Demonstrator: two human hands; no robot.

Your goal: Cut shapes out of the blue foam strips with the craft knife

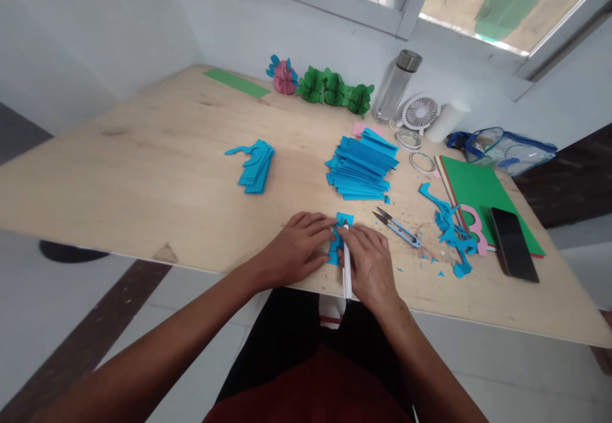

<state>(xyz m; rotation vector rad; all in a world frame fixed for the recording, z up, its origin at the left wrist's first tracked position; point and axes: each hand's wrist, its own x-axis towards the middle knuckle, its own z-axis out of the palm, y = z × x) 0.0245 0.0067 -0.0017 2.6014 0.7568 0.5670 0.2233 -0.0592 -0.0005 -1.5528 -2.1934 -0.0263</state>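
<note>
A small blue paper strip (345, 218) lies near the table's front edge, partly covered by both hands. My left hand (306, 241) rests flat with fingers stretched out, its fingertips on the paper's left side. In my right hand (370, 258) is a white pen (347, 270), gripped with its dark tip at the upper part of the paper. Just to the right lie thread snips (398, 227) with pale blue handles. Beyond the hands is a pile of blue folded paper strips (361, 165). Farther left sit cut blue paper pieces (258, 167).
Blue paper scraps (449, 225), a phone (513, 244) and green paper sheets (482, 187) are at the right. Along the wall stand green paper ornaments (333, 87), a pink one (285, 78), a bottle (394, 88), a small fan (421, 113) and a clear pouch (511, 149).
</note>
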